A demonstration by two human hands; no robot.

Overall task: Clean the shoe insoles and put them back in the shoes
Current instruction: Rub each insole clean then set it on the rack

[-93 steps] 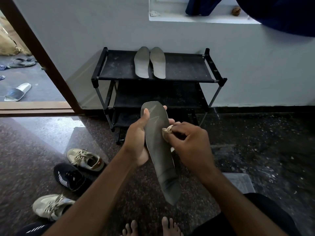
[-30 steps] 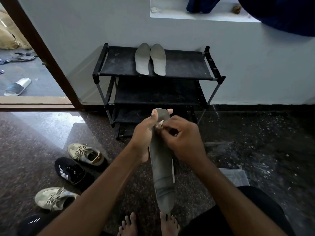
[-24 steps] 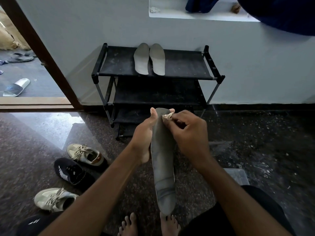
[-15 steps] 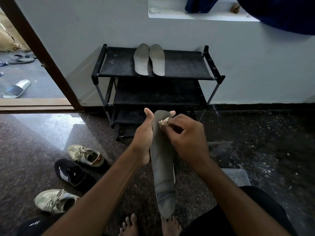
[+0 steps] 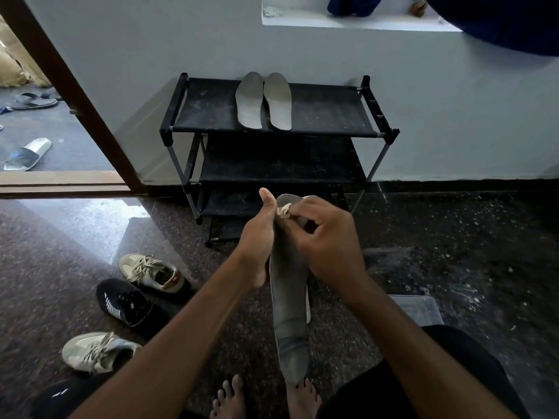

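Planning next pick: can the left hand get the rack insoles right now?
Likely not yet: left hand grips the held insole, so it is busy. The rack insoles lie uncovered on the top shelf, nothing over them.

Our left hand (image 5: 257, 240) grips the insole (image 5: 289, 297) from its left side, thumb raised along the far end. Our right hand (image 5: 329, 246), fingers curled, pinches a small cloth (image 5: 283, 210) against that far tip. Both forearms reach in from the near edge and converge.
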